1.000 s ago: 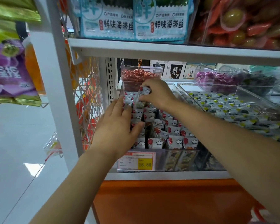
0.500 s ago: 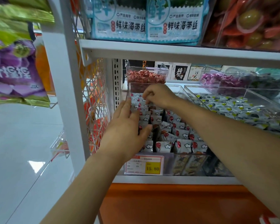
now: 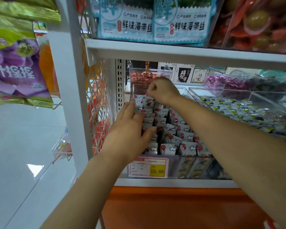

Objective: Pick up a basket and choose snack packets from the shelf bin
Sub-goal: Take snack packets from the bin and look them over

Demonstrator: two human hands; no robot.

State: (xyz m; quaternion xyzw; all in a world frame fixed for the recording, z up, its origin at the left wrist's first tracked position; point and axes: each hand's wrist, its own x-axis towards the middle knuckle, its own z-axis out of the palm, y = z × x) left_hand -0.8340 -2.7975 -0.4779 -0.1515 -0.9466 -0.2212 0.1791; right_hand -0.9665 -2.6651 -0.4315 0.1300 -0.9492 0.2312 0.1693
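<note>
A clear plastic shelf bin (image 3: 175, 169) on the lower shelf holds several rows of small white snack packets (image 3: 170, 148) with red dots and cloud prints. My left hand (image 3: 130, 134) lies flat on the left rows, fingers straight and pressing the packets. At the bin's far end my right hand (image 3: 163, 90) has curled fingers and pinches the top of one packet (image 3: 149, 101) standing among the back rows. No basket is in view.
A neighbouring clear bin (image 3: 257, 113) of grey-and-yellow packets sits to the right. Behind stand bins of red (image 3: 144, 76) and purple (image 3: 221, 81) sweets. The upper shelf edge (image 3: 172, 50) hangs just above my hands. A white upright post (image 3: 69, 96) and wire mesh flank the left; purple bags (image 3: 18, 71) hang there.
The view has shifted slightly, so the shelf sits further right in frame. My right hand stays at the back rows pinching a packet, and my left hand keeps pressing the left rows.
</note>
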